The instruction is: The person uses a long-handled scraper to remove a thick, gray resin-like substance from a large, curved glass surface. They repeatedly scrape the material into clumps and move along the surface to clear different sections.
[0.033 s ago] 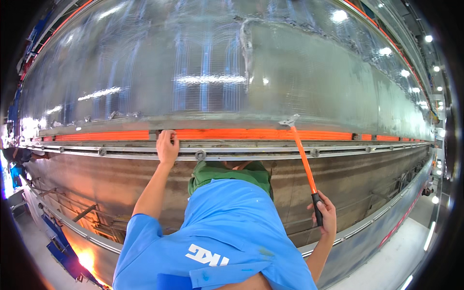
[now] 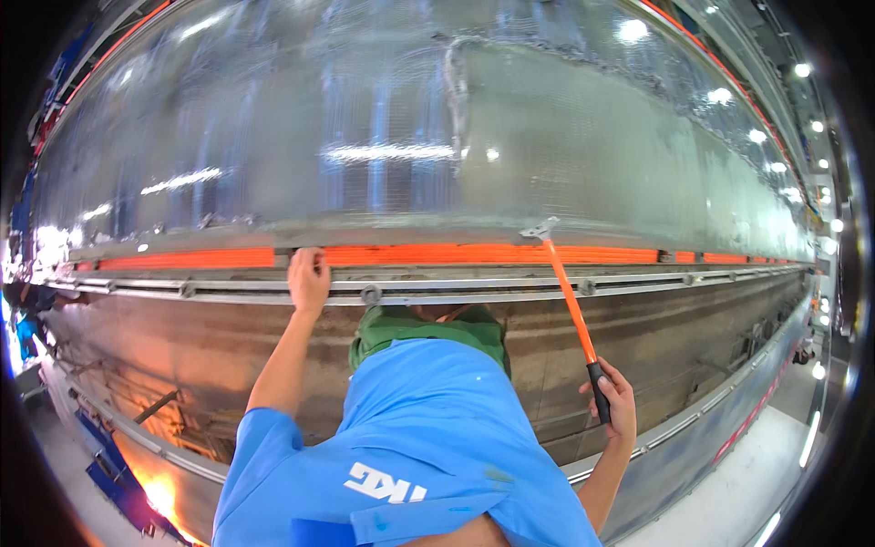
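My right hand is wrapped round the black grip of a long-handled scraper with an orange shaft. The scraper's grey metal head is by the near edge of a large, shiny grey sheet-like surface. At the orange strip along that edge, my left hand has its fingers curled in beside a dark block. Whatever lies in those fingers, if anything, is hidden.
A metal rail with round fittings runs across in front of me. Below it is a brown-grey panel. A bright orange glow shows at lower left, near blue equipment. Ceiling lights line the right.
The whole view has shifted very slightly, so things sit a little further left. Both hands and the scraper keep about the same places.
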Tool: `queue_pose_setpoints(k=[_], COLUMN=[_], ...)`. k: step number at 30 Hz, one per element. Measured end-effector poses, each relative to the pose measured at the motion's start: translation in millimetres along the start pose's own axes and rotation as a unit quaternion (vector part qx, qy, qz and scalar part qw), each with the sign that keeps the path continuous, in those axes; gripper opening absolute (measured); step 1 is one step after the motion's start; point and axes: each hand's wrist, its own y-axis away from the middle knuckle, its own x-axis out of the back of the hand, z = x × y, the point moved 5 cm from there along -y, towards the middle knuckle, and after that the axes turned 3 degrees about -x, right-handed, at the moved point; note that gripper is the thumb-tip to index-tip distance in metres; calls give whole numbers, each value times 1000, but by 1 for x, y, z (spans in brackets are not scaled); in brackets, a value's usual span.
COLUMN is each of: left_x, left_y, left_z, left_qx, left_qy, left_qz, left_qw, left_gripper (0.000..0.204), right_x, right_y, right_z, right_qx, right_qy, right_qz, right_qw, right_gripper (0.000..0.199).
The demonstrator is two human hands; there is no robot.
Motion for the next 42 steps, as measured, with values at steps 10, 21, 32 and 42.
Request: queue_pose_setpoints(k=[10,21,32,42], left_x=[3,-43,-172,-248], left_y=[42,96,180,215], left_z=[60,203,188,258], left_qx=[8,-98,1,35], left_qy=[75,79,2,63], left_qz=[114,11,-415,-460], left_qw=[991,992,910,885], left_gripper=[27,26,38,29], right_x=[4,33,93,103], right_y=[-73,-33,-77,-179], right_z=[8,-46,-121,-116], right_qx=[12,260,610,309], right_qy=[-149,-2,26,-572], right_qz=[-114,-166,70,-17], right_qw=[982,951,789,759], right_gripper=[64,55,21,11])
